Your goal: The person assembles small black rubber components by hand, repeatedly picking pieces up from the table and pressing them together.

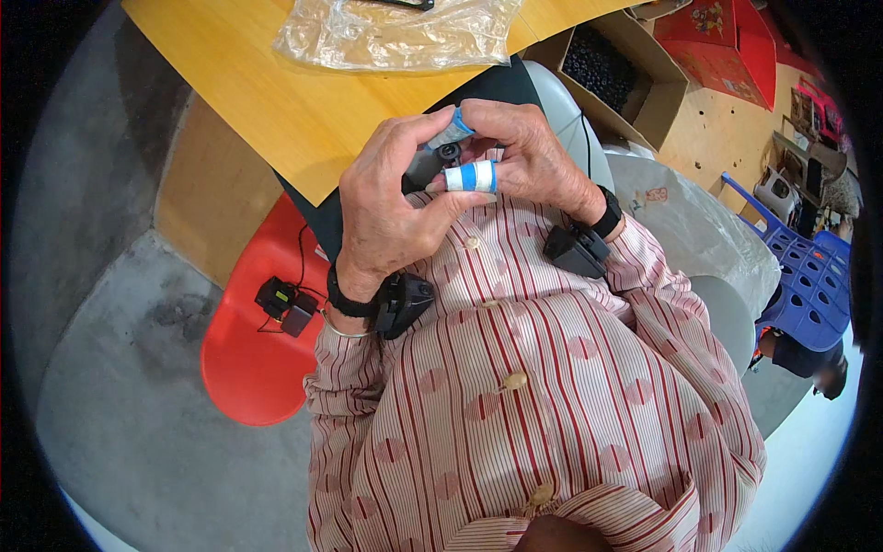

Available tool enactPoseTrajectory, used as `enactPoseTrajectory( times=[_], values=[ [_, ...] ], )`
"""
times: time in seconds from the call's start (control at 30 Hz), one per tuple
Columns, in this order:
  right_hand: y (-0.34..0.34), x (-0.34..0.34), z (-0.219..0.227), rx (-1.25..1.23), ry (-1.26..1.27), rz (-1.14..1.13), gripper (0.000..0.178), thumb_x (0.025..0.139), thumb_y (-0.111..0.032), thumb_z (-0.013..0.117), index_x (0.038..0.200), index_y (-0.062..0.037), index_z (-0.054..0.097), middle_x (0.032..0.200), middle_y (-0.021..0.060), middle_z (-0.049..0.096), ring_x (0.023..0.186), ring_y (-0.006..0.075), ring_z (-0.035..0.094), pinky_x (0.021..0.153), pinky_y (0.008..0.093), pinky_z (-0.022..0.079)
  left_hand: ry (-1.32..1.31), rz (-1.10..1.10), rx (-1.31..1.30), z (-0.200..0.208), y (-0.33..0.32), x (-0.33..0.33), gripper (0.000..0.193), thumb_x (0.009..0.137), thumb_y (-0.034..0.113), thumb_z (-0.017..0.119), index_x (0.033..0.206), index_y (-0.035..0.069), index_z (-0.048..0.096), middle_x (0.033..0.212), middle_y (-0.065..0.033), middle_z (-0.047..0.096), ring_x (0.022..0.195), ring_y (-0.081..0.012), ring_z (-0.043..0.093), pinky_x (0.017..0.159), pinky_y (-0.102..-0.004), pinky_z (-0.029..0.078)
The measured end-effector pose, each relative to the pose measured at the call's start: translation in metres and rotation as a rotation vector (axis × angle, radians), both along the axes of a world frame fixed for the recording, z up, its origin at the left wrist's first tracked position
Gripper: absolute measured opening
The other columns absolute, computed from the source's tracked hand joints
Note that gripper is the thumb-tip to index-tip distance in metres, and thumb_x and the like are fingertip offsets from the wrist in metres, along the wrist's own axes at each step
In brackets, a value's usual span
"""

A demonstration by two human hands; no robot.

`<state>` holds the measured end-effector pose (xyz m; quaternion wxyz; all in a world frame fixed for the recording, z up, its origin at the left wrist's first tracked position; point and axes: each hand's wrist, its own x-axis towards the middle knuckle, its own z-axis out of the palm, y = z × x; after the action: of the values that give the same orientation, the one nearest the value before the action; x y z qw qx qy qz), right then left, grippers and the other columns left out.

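Note:
In front of my chest, a small dark part with a round, ring-like end (448, 152) sits between my two hands. My right hand (538, 152) grips it from one side, with blue-and-white tape (471, 177) wrapped on fingers there. From the other side my left hand (391, 198) closes on it with curved fingers and thumb. Most of the part is hidden by the fingers, so its exact kind does not show. Both wrists carry black straps with dark box-shaped devices, one at the left wrist (403, 304) and one at the right (577, 251).
A yellow table (248, 83) with a clear plastic bag (395, 37) lies ahead. At right, a cardboard box (667, 101) holds many small black pieces, near a red box (727, 46) and a blue plastic chair (809, 285). A red stool (248, 368) bearing small black devices stands left.

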<state>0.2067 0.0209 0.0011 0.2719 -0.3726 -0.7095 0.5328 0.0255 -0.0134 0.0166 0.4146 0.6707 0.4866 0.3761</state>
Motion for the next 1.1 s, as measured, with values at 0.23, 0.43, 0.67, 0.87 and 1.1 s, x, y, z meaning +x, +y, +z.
enactPoseTrajectory(
  times=[0.23, 0.43, 0.67, 0.87, 1.1],
  values=[
    [0.002, -0.001, 0.006, 0.031, 0.045, 0.063, 0.039, 0.07, -0.024, 0.08, 0.091, 0.0002, 0.057, 0.077, 0.0081, 0.056, 0.068, 0.0173, 0.058, 0.06, 0.0298, 0.049, 0.026, 0.002, 0.066, 0.009, 0.0, -0.002, 0.066, 0.058, 0.019, 0.085, 0.115, 0.003, 0.054, 0.099, -0.014, 0.059, 0.088, -0.03, 0.061, 0.075, -0.0351, 0.05],
    [0.0, -0.001, 0.006, -0.007, 0.039, 0.047, 0.039, 0.07, -0.025, 0.08, 0.09, 0.0002, 0.057, 0.076, 0.0073, 0.055, 0.069, 0.0172, 0.057, 0.059, 0.0292, 0.048, 0.06, -0.013, 0.043, 0.005, 0.0, -0.003, 0.065, 0.063, 0.025, 0.084, 0.115, 0.001, 0.055, 0.102, -0.0125, 0.062, 0.093, -0.0252, 0.063, 0.081, -0.033, 0.049],
    [-0.001, -0.006, 0.004, 0.101, 0.074, 0.01, 0.05, 0.062, -0.031, 0.085, 0.093, -0.0012, 0.06, 0.071, 0.004, 0.05, 0.064, 0.0172, 0.052, 0.055, 0.0285, 0.04, -0.04, 0.006, 0.043, 0.001, -0.002, -0.006, 0.067, 0.057, 0.02, 0.085, 0.115, 0.004, 0.056, 0.1, -0.0128, 0.061, 0.09, -0.0275, 0.062, 0.077, -0.0333, 0.05],
    [0.002, -0.008, 0.007, 0.126, 0.02, 0.04, 0.038, 0.067, -0.024, 0.08, 0.091, -0.0017, 0.061, 0.074, 0.0069, 0.055, 0.07, 0.0229, 0.056, 0.061, 0.0325, 0.046, -0.453, 0.045, -0.335, -0.005, -0.005, -0.018, 0.059, 0.07, 0.025, 0.08, 0.117, 0.0, 0.054, 0.099, -0.0085, 0.061, 0.085, -0.0171, 0.06, 0.08, -0.0269, 0.048],
    [0.007, -0.008, 0.004, 0.221, 0.016, 0.044, 0.037, 0.066, -0.02, 0.081, 0.092, -0.0021, 0.062, 0.075, 0.005, 0.056, 0.072, 0.0196, 0.056, 0.061, 0.0308, 0.046, -0.75, 0.01, -0.846, -0.007, -0.006, -0.024, 0.034, 0.088, 0.025, 0.065, 0.106, -0.003, 0.058, 0.091, -0.0035, 0.061, 0.077, -0.0074, 0.055, 0.075, -0.0206, 0.044]
  ],
)
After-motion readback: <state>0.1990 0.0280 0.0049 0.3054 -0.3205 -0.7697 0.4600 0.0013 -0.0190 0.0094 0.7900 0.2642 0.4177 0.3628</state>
